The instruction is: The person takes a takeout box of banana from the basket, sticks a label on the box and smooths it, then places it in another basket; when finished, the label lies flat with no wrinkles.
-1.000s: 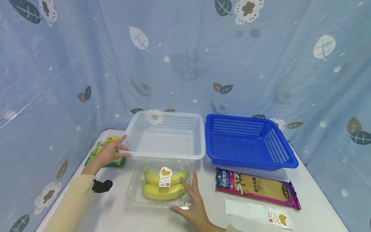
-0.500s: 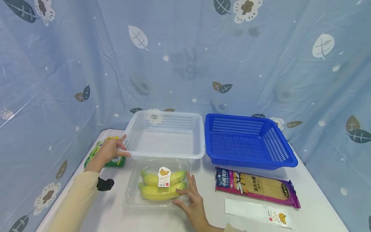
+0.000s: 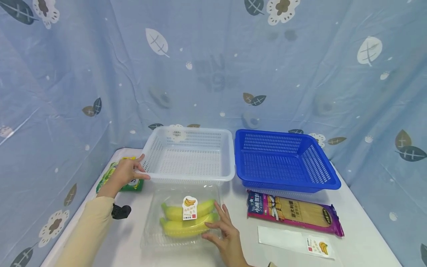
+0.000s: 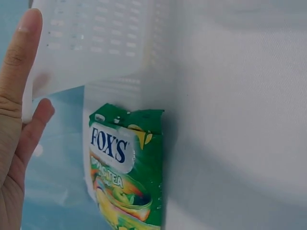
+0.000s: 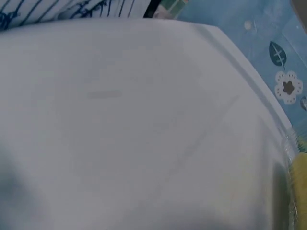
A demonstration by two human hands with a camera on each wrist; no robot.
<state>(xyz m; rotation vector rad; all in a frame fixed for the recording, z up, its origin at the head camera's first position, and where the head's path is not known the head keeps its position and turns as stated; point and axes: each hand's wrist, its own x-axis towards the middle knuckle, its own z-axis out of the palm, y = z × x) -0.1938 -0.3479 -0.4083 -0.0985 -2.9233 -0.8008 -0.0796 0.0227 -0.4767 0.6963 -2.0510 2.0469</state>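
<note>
My left hand holds the front left corner of a white plastic basket, its thumb along the front rim. The left wrist view shows two of its digits beside the basket wall. My right hand grips the right side of a clear plastic box, thumb and fingers bent at its edge. Two yellow bananas lie inside the box, under a banana-picture label on its lid. In the right wrist view, part of a banana shows at the right edge; the hand is out of sight there.
A blue basket stands right of the white one. In front of it lie a pasta packet and a white strip with a banana sticker. A green Fox's bag lies beside the left hand. A blue patterned curtain surrounds the table.
My right hand has closed from a spread pose onto the box's right side. The box has shifted slightly toward the near side. My left hand has stayed at the white basket's corner.
</note>
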